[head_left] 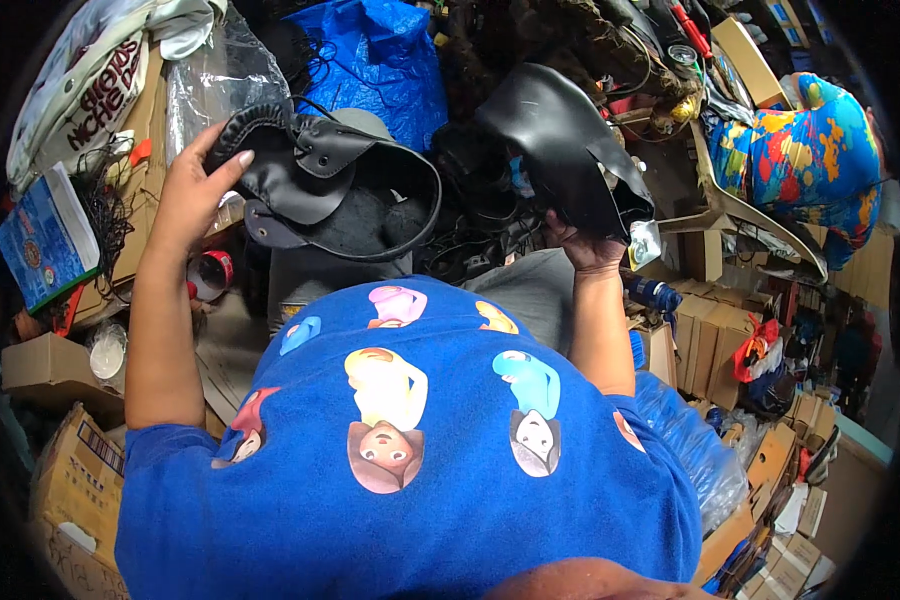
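My left hand (202, 185) pinches the gathered, ridged toe edge of a black leather shoe upper (295, 190) with eyelets. Its wide opening faces up, showing a dark lining, and a thin black cord stands near the eyelets. On the right, my right hand (582, 243) grips a second black leather shoe upper (555, 130) from below. That one is turned smooth side up, and some of the fingers are hidden behind it. The two uppers are held apart, above my lap.
A blue plastic bag (380, 60) lies ahead. Black cords and a blue book (50, 235) sit at the left, near a cardboard box (55, 370). Stacked cartons (715, 335) and a colourful patterned cloth bundle (800, 160) crowd the right.
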`<state>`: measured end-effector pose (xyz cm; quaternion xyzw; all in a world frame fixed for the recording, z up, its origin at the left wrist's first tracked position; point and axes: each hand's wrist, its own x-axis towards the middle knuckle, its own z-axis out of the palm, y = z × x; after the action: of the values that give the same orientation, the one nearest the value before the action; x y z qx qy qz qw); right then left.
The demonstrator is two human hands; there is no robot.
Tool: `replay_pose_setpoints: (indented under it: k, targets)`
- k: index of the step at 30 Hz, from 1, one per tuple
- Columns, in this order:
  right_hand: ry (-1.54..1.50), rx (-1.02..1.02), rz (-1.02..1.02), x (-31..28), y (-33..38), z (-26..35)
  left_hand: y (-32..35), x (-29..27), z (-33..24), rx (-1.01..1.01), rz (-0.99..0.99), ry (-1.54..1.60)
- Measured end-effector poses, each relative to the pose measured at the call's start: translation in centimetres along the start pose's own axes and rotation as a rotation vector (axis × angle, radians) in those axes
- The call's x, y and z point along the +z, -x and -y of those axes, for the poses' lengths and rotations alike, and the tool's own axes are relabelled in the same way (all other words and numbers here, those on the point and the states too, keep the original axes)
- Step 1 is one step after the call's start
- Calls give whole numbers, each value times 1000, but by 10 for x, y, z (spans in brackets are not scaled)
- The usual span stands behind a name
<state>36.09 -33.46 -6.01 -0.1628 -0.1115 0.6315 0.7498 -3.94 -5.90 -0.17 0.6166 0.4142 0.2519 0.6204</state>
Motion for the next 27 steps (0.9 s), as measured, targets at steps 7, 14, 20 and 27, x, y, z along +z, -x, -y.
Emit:
replay_pose_setpoints:
  k: [7, 14, 20, 27]
  targets:
    - [438, -141, -136, 107, -53, -11, -61, -3, -48, 133, 227, -391]
    - [1703, -164, 439, 149, -103, -93, -141, 15, -60, 1, 556, -404]
    - [1883, -23, 634, 122, -107, -109, -176, 16, -21, -43, 707, -429]
    - [1870, 81, 675, 134, -103, -112, -184, 16, -23, -14, 633, -355]
